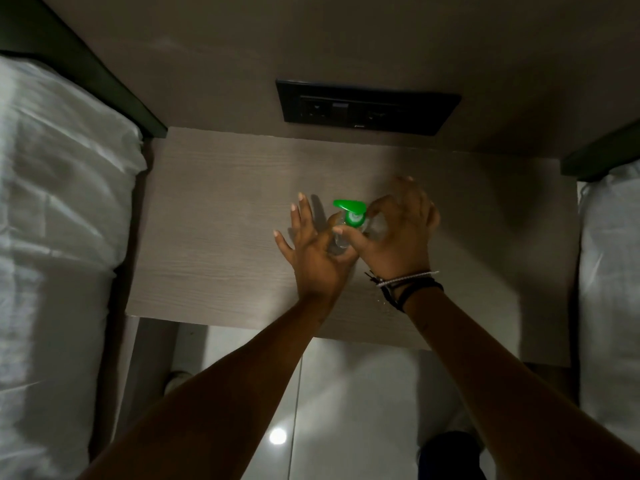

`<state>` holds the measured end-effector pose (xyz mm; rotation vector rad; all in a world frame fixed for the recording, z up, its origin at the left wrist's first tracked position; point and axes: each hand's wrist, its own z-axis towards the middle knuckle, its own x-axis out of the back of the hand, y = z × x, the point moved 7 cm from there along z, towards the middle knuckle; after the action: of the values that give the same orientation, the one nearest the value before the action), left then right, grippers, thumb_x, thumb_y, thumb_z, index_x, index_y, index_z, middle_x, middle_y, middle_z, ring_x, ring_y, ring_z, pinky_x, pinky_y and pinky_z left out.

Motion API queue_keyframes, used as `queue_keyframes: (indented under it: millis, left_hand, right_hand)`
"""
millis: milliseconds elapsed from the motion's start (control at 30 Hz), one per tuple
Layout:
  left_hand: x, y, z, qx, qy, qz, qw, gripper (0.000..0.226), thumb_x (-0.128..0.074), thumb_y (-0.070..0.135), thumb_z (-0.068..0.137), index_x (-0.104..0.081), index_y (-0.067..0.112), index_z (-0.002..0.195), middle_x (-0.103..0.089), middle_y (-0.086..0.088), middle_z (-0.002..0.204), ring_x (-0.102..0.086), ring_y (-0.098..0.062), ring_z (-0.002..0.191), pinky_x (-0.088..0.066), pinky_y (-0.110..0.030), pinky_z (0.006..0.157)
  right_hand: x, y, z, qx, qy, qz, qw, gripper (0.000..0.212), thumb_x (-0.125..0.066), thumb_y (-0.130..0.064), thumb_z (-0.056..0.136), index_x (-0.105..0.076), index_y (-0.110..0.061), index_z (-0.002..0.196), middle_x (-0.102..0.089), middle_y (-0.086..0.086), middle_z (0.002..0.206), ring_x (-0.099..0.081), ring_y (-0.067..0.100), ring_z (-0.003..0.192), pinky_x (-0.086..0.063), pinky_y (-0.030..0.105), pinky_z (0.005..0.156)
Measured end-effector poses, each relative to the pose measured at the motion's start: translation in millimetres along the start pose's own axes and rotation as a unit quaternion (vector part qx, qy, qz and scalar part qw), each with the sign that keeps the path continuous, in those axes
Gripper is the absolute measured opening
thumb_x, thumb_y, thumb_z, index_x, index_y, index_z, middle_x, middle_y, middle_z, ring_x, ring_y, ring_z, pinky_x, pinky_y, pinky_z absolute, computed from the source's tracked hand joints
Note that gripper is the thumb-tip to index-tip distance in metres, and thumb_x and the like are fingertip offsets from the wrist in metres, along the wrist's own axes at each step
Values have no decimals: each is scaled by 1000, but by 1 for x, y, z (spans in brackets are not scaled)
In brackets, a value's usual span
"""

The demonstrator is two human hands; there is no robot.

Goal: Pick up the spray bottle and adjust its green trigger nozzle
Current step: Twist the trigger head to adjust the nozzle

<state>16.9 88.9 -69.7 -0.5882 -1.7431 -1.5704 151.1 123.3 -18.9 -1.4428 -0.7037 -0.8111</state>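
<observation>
Nearest the camera, two bare forearms reach forward over a glossy tiled floor (353,410) toward a pale wood-grain surface (214,244). The right wrist carries several thin bracelets (403,284).

The left hand (311,251) is at the near-left side of the spray bottle (341,237). Its fingers are spread wide and extended away from the bottle; the palm and thumb side lie against the clear body. It cannot be determined whether this hand bears the bottle's weight.

The right hand (394,233) has its grip closed on the bottle from the right, thumb and fingers curled around the neck just below the green trigger nozzle (351,209).

The spray bottle is located between both hands, above the middle of the surface. Whether its base touches the surface cannot be determined. The nozzle tip points left.

At the far edge of the surface, a dark switch and socket panel (367,107) is set in the wall. White bedding (52,202) lies on the left, and more bedding is on the right.
</observation>
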Motion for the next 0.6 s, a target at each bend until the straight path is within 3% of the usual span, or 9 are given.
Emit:
queue_keyframes:
  millis: [67,100,233,333,400,500,600]
  left_hand:
    - [-1,-1,-1,-2,5,-3,1000,38,-67,37,85,-65,24,121,-14,-14,162,-4,-31,150,11,-60,115]
    - [-1,0,-2,-1,9,-13,1000,38,-68,37,86,-64,25,121,-14,-14,162,-4,-31,150,12,-59,115]
    - [0,2,-2,0,8,-25,1000,48,-52,50,83,-62,29,126,-14,-14,162,-4,-30,150,15,-54,114]
    - [-1,-1,-2,-2,11,-41,999,33,-67,38,83,-66,25,114,-17,-15,161,-8,-32,150,9,-61,115]
    - [-2,-3,-2,-7,23,-60,998,31,-63,40,83,-63,28,112,-20,-16,160,-10,-32,149,8,-62,115]
    - [-6,-4,-3,-12,15,-36,999,46,-58,51,82,-61,33,124,-15,-12,162,-7,-26,150,12,-56,115]
    - [-9,-4,-4,-9,14,-28,999,52,-52,58,81,-60,34,126,-14,-10,163,-7,-24,150,12,-52,114]
  right_hand:
    - [-7,-1,-1,9,-41,-22,999,84,-70,-65,62,-45,-24,132,-24,14,157,-18,34,145,-10,62,115]
    - [-9,-2,-1,18,-60,-21,998,84,-67,-62,67,-41,-27,138,-18,12,160,-13,34,147,-7,63,115]
    - [-3,-7,1,45,-51,-3,998,39,-70,-42,74,-68,-22,107,-32,8,156,-18,32,145,-14,67,112]
    - [3,-7,-1,30,4,-16,999,46,-73,-56,67,-65,-19,93,-45,11,144,-34,32,136,-25,61,109]
    - [1,-6,-1,23,5,-11,1000,58,-73,-60,65,-60,-22,106,-41,12,147,-34,34,136,-26,59,109]
    - [-9,-3,-3,36,-44,34,998,58,-66,-47,74,-55,-28,127,-29,9,157,-22,32,144,-21,64,112]
    - [-7,-2,-4,32,-23,66,997,42,-66,-46,71,-66,-23,107,-40,4,151,-29,28,141,-25,64,108]
